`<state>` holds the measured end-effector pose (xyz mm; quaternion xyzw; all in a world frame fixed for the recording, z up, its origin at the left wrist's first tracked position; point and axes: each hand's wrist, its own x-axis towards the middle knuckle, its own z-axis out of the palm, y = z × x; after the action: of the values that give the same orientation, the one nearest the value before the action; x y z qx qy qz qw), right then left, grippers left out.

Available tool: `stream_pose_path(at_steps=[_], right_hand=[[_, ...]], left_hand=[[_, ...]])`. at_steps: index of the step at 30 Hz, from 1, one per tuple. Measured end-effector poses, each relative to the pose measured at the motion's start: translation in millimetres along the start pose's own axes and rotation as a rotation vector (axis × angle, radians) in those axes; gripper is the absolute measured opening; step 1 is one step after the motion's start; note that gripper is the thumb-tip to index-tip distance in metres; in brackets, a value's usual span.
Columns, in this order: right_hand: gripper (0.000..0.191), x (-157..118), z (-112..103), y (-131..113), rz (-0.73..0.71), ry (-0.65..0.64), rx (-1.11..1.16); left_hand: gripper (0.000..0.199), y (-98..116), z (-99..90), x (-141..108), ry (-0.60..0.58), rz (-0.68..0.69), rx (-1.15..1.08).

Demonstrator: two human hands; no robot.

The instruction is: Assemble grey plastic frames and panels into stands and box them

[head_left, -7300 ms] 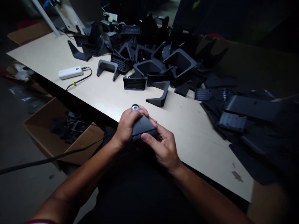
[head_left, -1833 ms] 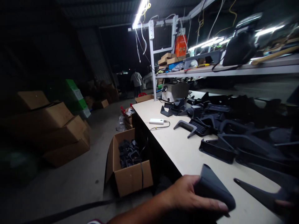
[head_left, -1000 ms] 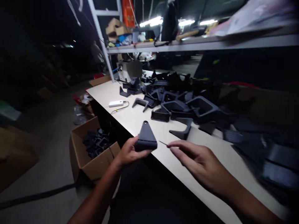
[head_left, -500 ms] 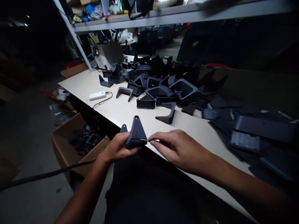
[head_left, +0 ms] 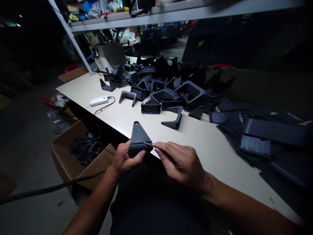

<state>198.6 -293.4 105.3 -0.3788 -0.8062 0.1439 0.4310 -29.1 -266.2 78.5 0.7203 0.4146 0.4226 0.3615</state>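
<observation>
A black plastic bracket [head_left: 140, 135] with a triangular side and a hole at its tip is held over the table's front edge. My left hand [head_left: 124, 158] is closed around its lower left end, thumb along the bottom face. My right hand [head_left: 182, 161] pinches a thin metal blade-like tool [head_left: 148, 144]. The tool's tip touches the bracket along the seam below the triangular side. Most of the tool is hidden inside my right fingers, so its exact kind does not show.
Many similar black brackets [head_left: 163, 96] lie heaped across the white table [head_left: 117, 114]. A white power bank [head_left: 99, 101] with a cable sits at the left. Below stands a cardboard box [head_left: 66, 160] of black parts. A shelf edge [head_left: 166, 20] crosses above.
The bracket has turned in my left hand, so its second arm no longer shows. My right hand has tilted, and the tool tip has moved slightly left along the seam.
</observation>
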Motion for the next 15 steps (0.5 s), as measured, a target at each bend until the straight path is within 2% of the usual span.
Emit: stream_pose_path(at_steps=[3, 5, 6, 8, 10, 11, 12, 13, 15], right_hand=[[0.023, -7.5, 16.0, -2.4, 0.088, 0.099, 0.049], [0.017, -6.7, 18.2, -5.9, 0.262, 0.146, 0.187], [0.015, -3.9, 14.9, -7.1, 0.378, 0.125, 0.291], [0.024, 6.1, -0.8, -6.2, 0.61, -0.038, 0.53], [0.034, 20.7, -25.3, 1.1, 0.756, -0.242, 0.676], [0.037, 29.2, -38.9, 7.3, 0.792, -0.305, 0.684], [0.039, 38.7, -52.4, 15.2, 0.805, -0.325, 0.652], [0.04, 49.3, -65.3, 24.4, 0.798, -0.305, 0.589], [0.042, 75.5, -88.8, 46.1, 0.729, -0.204, 0.428]], left_hand=[[0.018, -2.9, 5.5, 5.0, 0.054, -0.003, -0.029], [0.017, -6.6, 2.4, 12.8, 0.034, 0.049, -0.005], [0.016, -9.1, -1.9, 17.0, 0.008, 0.088, 0.023], [0.014, -14.8, -15.5, 24.1, -0.012, 0.135, 0.088], [0.015, -19.7, -31.3, 28.2, 0.075, 0.1, 0.125], [0.017, -21.4, -37.9, 29.1, 0.144, 0.054, 0.126], [0.019, -22.5, -42.5, 29.6, 0.222, 0.006, 0.12], [0.021, -23.1, -44.5, 29.7, 0.248, -0.022, 0.107], [0.021, -24.4, -40.3, 28.8, 0.138, -0.02, 0.092]])
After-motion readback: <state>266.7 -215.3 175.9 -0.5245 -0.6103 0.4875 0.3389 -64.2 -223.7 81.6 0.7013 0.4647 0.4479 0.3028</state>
